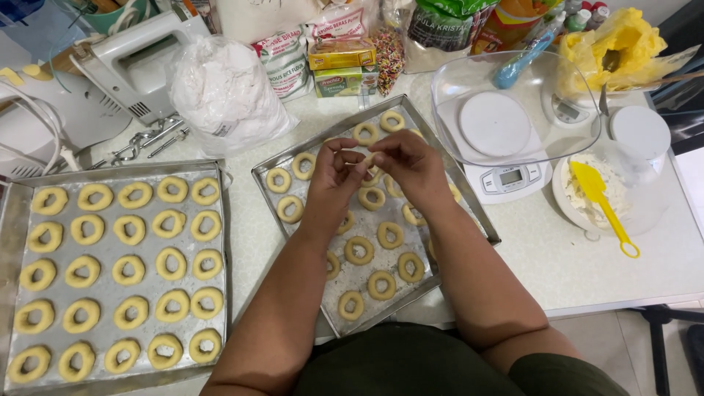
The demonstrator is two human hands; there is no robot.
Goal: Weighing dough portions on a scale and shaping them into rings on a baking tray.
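My left hand [334, 180] and my right hand [411, 167] meet above the middle baking tray [331, 317]. Between their fingertips they pinch a small pale strip of dough [360, 161], bent into a curve. Under them the tray holds several ring-shaped dough pieces [381, 284]; some are hidden by my forearms. A second tray [226, 242] at the left is filled with rows of the same dough rings [130, 229].
A kitchen scale [509, 178] under a clear bowl [447, 95] stands right of the tray. A yellow spatula [601, 202] lies in a white bowl of dough. A hand mixer [136, 62], loose beaters [147, 141], a bag of white powder [224, 92] and ingredient packets line the back.
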